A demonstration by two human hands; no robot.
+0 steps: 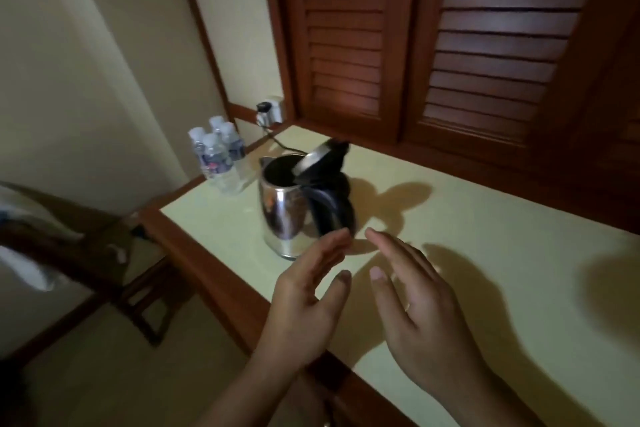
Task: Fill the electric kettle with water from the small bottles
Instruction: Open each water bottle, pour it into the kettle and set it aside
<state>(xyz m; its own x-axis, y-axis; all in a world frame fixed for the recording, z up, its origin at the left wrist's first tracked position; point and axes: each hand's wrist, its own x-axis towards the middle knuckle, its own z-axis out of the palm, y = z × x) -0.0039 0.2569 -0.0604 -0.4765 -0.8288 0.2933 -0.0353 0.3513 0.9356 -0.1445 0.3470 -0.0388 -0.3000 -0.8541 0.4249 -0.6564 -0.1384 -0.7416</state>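
A steel electric kettle with a black handle stands on the pale table top, its lid tipped up open. Behind it, at the table's far left corner, several small capped water bottles stand together. My left hand hovers just in front of the kettle's base, fingers apart and empty. My right hand is beside it, palm down over the table, fingers spread, holding nothing. Neither hand touches the kettle.
A black cord runs from the kettle to a wall socket behind the bottles. Brown louvred shutters rise behind the table. A wooden chair stands left of the table's wooden edge.
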